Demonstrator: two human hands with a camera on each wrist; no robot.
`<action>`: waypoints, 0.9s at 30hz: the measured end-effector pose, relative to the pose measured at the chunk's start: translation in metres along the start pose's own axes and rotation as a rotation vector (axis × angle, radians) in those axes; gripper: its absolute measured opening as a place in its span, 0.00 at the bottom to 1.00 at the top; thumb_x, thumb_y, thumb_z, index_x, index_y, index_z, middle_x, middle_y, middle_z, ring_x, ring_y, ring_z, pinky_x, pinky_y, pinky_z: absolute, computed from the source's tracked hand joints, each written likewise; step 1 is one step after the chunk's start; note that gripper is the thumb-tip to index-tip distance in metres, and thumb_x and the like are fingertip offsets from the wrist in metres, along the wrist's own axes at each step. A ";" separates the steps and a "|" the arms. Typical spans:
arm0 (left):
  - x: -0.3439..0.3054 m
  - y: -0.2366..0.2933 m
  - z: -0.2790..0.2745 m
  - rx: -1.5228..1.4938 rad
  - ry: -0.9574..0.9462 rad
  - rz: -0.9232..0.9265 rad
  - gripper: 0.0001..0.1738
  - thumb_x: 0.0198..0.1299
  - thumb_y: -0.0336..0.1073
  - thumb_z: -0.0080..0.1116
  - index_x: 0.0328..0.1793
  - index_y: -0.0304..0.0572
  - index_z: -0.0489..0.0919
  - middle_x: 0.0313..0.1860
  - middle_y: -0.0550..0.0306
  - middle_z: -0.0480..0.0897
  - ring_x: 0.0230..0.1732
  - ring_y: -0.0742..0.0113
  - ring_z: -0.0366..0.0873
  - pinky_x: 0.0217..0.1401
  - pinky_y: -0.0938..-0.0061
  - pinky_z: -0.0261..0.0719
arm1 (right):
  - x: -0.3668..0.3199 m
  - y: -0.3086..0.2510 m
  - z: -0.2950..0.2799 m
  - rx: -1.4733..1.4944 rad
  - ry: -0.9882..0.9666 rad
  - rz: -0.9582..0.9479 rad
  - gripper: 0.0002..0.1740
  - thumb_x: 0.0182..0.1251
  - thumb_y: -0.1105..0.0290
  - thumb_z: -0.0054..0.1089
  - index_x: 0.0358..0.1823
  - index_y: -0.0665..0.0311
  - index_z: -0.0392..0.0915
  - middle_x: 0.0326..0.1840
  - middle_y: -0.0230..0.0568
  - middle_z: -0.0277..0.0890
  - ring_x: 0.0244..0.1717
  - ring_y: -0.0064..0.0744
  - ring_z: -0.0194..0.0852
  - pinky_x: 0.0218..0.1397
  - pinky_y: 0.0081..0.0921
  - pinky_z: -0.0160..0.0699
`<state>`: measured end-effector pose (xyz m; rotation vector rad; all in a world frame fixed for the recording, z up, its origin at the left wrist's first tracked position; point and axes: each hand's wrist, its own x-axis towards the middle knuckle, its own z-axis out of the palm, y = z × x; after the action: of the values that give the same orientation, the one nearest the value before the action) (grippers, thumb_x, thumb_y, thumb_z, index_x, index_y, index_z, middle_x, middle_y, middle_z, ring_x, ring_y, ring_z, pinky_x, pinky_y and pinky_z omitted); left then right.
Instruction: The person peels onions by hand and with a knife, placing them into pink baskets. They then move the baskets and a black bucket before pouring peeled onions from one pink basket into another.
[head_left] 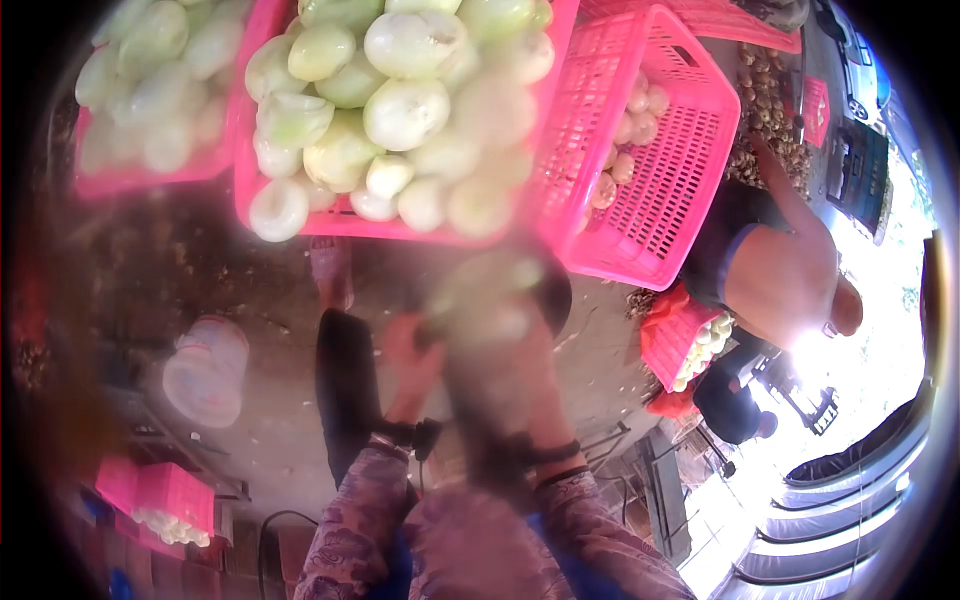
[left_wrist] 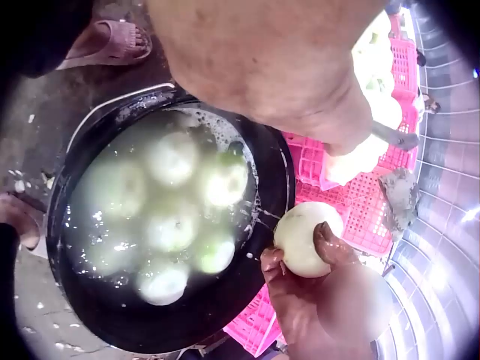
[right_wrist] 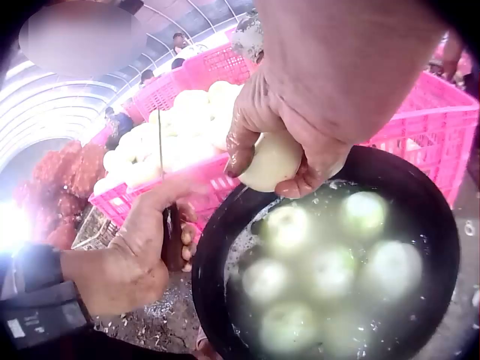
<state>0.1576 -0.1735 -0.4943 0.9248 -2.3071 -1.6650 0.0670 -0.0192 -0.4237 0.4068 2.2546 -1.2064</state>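
My right hand (right_wrist: 300,97) grips a pale peeled onion (right_wrist: 271,161) over the rim of a black bucket (left_wrist: 82,300), its thumb and fingers around the sides. Cloudy water fills the bucket, with several peeled onions (left_wrist: 171,225) in it. Left of the bucket in the right wrist view, my left hand (right_wrist: 139,244) holds a knife by its dark handle (right_wrist: 172,236), the thin blade (right_wrist: 160,142) pointing up. A blurred patch hides much of both hands in the head view.
Pink crates (head_left: 240,190) heaped with peeled onions stand in front. Beside them, a tilted pink crate (head_left: 690,220) contains several brownish onions (head_left: 640,115). A white bucket (head_left: 205,370) sits on the floor at left. Another person (head_left: 780,270) is at right, near piled onions (head_left: 765,100).
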 end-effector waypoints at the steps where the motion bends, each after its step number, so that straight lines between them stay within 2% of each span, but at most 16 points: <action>1: 0.004 0.009 -0.003 0.002 0.000 -0.003 0.17 0.42 0.33 0.67 0.38 0.40 0.76 0.27 0.56 0.73 0.29 0.63 0.71 0.34 0.72 0.69 | 0.003 -0.004 0.001 -0.005 -0.003 -0.004 0.34 0.50 0.68 0.73 0.60 0.62 0.70 0.55 0.46 0.76 0.56 0.39 0.74 0.58 0.34 0.75; 3: 0.008 0.022 -0.007 0.056 -0.208 0.109 0.19 0.47 0.45 0.67 0.38 0.41 0.75 0.26 0.56 0.73 0.28 0.61 0.72 0.32 0.69 0.70 | 0.006 -0.009 0.000 -0.025 -0.006 -0.002 0.34 0.49 0.69 0.73 0.60 0.63 0.70 0.54 0.45 0.76 0.56 0.38 0.74 0.58 0.33 0.75; 4: 0.002 0.016 -0.003 0.056 -0.210 0.106 0.19 0.47 0.45 0.67 0.38 0.41 0.75 0.26 0.56 0.73 0.28 0.61 0.72 0.32 0.69 0.70 | 0.008 -0.011 -0.002 -0.040 0.000 -0.004 0.34 0.49 0.69 0.73 0.59 0.63 0.70 0.54 0.45 0.76 0.56 0.38 0.74 0.58 0.33 0.75; 6: -0.017 -0.001 0.011 0.078 -0.323 0.152 0.25 0.51 0.57 0.64 0.35 0.42 0.73 0.24 0.54 0.73 0.26 0.56 0.73 0.30 0.65 0.70 | 0.008 -0.013 -0.004 -0.080 0.023 -0.001 0.34 0.49 0.70 0.74 0.59 0.63 0.70 0.54 0.44 0.76 0.56 0.37 0.74 0.58 0.32 0.75; 8: -0.015 0.007 0.011 0.067 -0.389 0.121 0.26 0.51 0.59 0.63 0.34 0.42 0.72 0.23 0.53 0.73 0.25 0.53 0.74 0.30 0.63 0.70 | 0.008 -0.015 -0.008 -0.154 0.064 -0.004 0.35 0.46 0.70 0.75 0.59 0.62 0.70 0.54 0.44 0.76 0.56 0.36 0.74 0.57 0.32 0.76; 9: -0.016 0.008 0.012 0.060 -0.450 0.093 0.28 0.52 0.61 0.62 0.33 0.43 0.71 0.22 0.51 0.73 0.24 0.51 0.74 0.29 0.62 0.70 | 0.008 -0.021 -0.010 -0.082 0.054 0.003 0.35 0.46 0.71 0.74 0.59 0.63 0.70 0.54 0.44 0.76 0.56 0.36 0.74 0.57 0.32 0.75; 11: -0.016 0.009 0.015 0.059 -0.497 0.084 0.28 0.52 0.61 0.62 0.32 0.42 0.70 0.22 0.51 0.73 0.24 0.49 0.75 0.29 0.61 0.70 | 0.007 -0.019 -0.013 -0.009 0.042 0.013 0.35 0.47 0.72 0.73 0.59 0.63 0.70 0.54 0.44 0.76 0.56 0.36 0.74 0.57 0.32 0.75; 14: -0.015 0.013 0.016 0.083 -0.575 0.057 0.28 0.53 0.61 0.62 0.32 0.42 0.69 0.22 0.49 0.73 0.24 0.46 0.75 0.29 0.58 0.70 | 0.001 -0.007 -0.019 -0.116 0.078 0.050 0.34 0.46 0.72 0.72 0.58 0.63 0.71 0.53 0.44 0.76 0.56 0.35 0.73 0.58 0.31 0.74; 17: -0.017 0.014 0.018 0.119 -0.610 0.056 0.28 0.53 0.61 0.61 0.32 0.41 0.70 0.22 0.48 0.74 0.25 0.45 0.75 0.29 0.57 0.70 | -0.001 -0.013 -0.024 -0.243 0.109 -0.018 0.33 0.47 0.72 0.71 0.58 0.63 0.71 0.52 0.43 0.76 0.56 0.35 0.73 0.60 0.31 0.72; 20: -0.021 0.011 0.020 0.151 -0.619 0.097 0.27 0.54 0.60 0.61 0.33 0.41 0.70 0.22 0.47 0.74 0.24 0.44 0.75 0.28 0.57 0.69 | -0.004 -0.018 -0.028 -0.215 0.122 -0.026 0.32 0.47 0.71 0.70 0.58 0.63 0.71 0.52 0.41 0.76 0.57 0.36 0.73 0.62 0.31 0.71; 23: -0.021 0.010 0.022 0.170 -0.621 0.143 0.27 0.55 0.60 0.60 0.32 0.41 0.70 0.22 0.47 0.73 0.24 0.44 0.74 0.27 0.57 0.68 | -0.003 -0.020 -0.029 -0.092 0.088 0.112 0.35 0.46 0.70 0.71 0.60 0.63 0.71 0.53 0.42 0.75 0.58 0.36 0.72 0.63 0.32 0.70; 27: -0.020 0.015 0.023 0.169 -0.614 0.176 0.28 0.56 0.61 0.59 0.30 0.41 0.70 0.22 0.48 0.72 0.22 0.44 0.73 0.25 0.58 0.67 | -0.005 -0.017 -0.034 -0.070 0.083 0.108 0.34 0.46 0.71 0.70 0.59 0.64 0.71 0.53 0.42 0.75 0.58 0.36 0.72 0.63 0.32 0.70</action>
<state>0.1573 -0.1406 -0.4846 0.2208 -2.8412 -1.8911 0.0517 -0.0004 -0.3942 0.5533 2.3063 -1.0704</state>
